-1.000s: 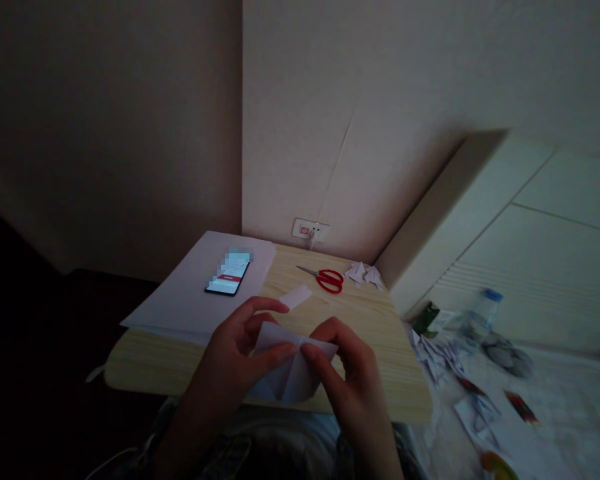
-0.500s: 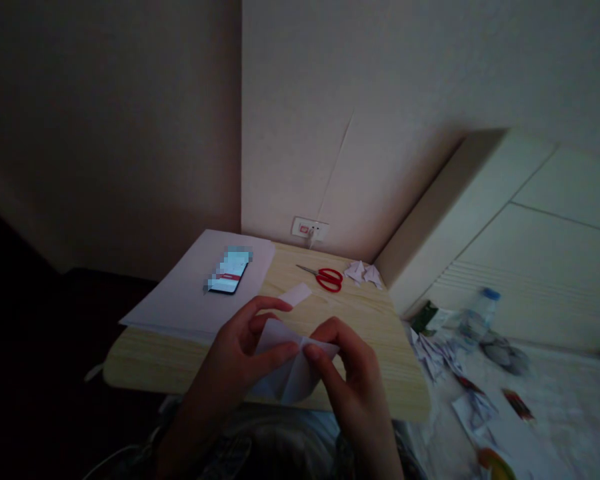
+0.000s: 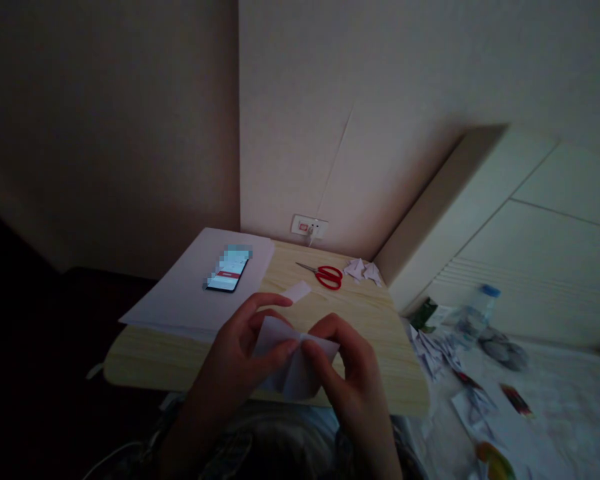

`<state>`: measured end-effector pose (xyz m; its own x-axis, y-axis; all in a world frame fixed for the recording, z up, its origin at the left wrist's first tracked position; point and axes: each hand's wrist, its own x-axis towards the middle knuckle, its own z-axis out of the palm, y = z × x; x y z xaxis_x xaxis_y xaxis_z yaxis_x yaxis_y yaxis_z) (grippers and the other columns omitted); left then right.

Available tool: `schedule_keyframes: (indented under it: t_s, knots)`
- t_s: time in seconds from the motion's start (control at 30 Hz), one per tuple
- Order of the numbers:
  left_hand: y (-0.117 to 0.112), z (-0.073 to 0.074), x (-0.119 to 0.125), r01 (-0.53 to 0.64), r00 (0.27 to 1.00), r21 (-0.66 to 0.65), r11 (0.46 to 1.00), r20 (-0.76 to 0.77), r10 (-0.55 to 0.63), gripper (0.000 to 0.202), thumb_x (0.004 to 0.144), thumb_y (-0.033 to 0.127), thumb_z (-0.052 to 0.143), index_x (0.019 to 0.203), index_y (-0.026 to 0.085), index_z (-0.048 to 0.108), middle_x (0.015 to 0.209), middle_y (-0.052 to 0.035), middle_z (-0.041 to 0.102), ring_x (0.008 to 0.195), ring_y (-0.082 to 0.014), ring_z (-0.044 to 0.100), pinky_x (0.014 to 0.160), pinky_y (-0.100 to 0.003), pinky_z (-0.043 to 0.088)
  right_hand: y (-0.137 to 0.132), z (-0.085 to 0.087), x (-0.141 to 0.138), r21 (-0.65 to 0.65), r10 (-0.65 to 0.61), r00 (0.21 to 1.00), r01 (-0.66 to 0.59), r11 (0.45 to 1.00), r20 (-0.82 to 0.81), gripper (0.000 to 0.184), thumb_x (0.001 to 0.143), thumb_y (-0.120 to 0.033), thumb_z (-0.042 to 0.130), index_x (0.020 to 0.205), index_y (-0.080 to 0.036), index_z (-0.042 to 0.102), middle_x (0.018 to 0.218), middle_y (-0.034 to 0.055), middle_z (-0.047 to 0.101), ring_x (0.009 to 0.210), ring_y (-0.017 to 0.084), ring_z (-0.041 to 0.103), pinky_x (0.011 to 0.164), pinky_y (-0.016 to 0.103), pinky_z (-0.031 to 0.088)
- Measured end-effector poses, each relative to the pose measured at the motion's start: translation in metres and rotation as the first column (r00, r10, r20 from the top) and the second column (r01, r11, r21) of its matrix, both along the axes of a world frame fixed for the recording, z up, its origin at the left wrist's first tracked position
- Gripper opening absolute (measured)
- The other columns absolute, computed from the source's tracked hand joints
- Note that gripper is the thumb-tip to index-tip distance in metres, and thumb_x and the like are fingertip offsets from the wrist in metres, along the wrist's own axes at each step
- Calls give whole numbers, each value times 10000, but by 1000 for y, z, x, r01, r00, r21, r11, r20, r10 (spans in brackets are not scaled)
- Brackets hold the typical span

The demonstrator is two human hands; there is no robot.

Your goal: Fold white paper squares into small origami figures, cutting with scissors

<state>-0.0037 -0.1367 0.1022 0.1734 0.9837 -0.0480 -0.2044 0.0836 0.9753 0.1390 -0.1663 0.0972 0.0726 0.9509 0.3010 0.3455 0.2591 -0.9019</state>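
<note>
Both hands pinch a small creased sheet of white paper (image 3: 299, 381) above the front part of the wooden table. My left hand (image 3: 247, 347) grips its left side, thumb on the near face and index finger stretched out beyond. My right hand (image 3: 347, 363) pinches the right side, its thumb close to the left thumb at the middle crease. The fingers behind the paper are partly hidden. Just past the left index fingertip lies a small white paper strip (image 3: 297, 291). Red-handled scissors (image 3: 329, 277) rest farther back on the table.
A lit phone (image 3: 229, 270) lies on a stack of white paper (image 3: 180, 300) at the table's left. Folded paper pieces (image 3: 363, 270) sit at the back right corner, near a wall socket (image 3: 310, 227). On the bed at right are a plastic bottle (image 3: 480, 313) and more folded papers (image 3: 433, 353).
The hands and the paper stay almost in place, with only a slight shift of the paper between the fingers. The camera view has moved a little.
</note>
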Motion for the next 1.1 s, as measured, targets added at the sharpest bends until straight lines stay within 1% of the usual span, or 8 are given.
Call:
schedule_keyframes:
  t_s: [0.07,0.17,0.33,0.43,0.53,0.67,0.73,1.1]
  knots:
    - [-1,0,0,-4,999,36,999,-40,5,392,635,174,728,988,220,563,653,70,632,574,-114,576,543,-194,424,0,1,0,3,15,1000,-14,1000,-19,151,824,-265,616,699,-189,581,637,-28,554,606,126,516,557,231,397]
    - [-4,1,1,-14,995,98,995,-100,24,396,638,173,732,992,231,565,644,66,639,604,-132,598,605,-214,447,0,2,0,19,14,999,-13,1000,-37,91,798,-221,648,717,-190,621,664,-21,595,626,128,542,569,227,414]
    - [-8,0,4,-69,980,185,980,-171,102,394,642,206,745,998,249,582,627,62,629,646,-163,620,669,-246,457,1,0,-1,76,-22,999,25,997,-41,130,790,-178,654,663,-199,635,632,-26,599,610,128,540,565,229,416]
    - [-8,-1,5,-85,978,222,971,-167,123,382,648,225,747,993,248,584,658,48,652,719,-185,636,736,-266,456,1,-1,0,93,-34,998,38,995,-44,133,790,-177,659,660,-200,641,628,-27,607,605,128,543,555,230,408]
    - [-6,-1,3,-79,986,208,975,-125,107,331,660,205,734,957,243,594,687,41,663,736,-181,636,729,-258,449,0,-1,0,107,-44,998,49,993,-44,134,790,-187,669,659,-202,644,623,-28,607,596,127,539,553,230,406]
    - [-2,-2,-1,-4,1000,150,989,-28,8,307,657,162,725,931,223,600,653,52,645,673,-150,617,659,-235,441,0,0,0,117,-22,999,25,993,-25,145,795,-181,670,654,-198,638,627,-31,600,595,119,530,555,224,396]
    - [-1,-2,-2,15,1000,127,992,20,-17,307,645,154,733,915,217,601,642,58,641,655,-136,610,634,-224,437,-1,0,1,116,-8,1000,10,993,-17,145,797,-174,668,658,-194,633,628,-33,593,596,115,526,555,219,389]
    - [6,-4,-11,-27,995,73,997,93,20,246,637,132,746,817,199,590,623,64,620,612,-86,571,610,-184,437,-2,2,3,67,2,1000,-3,998,18,149,802,-156,647,659,-186,619,631,-30,579,602,112,519,551,217,379]
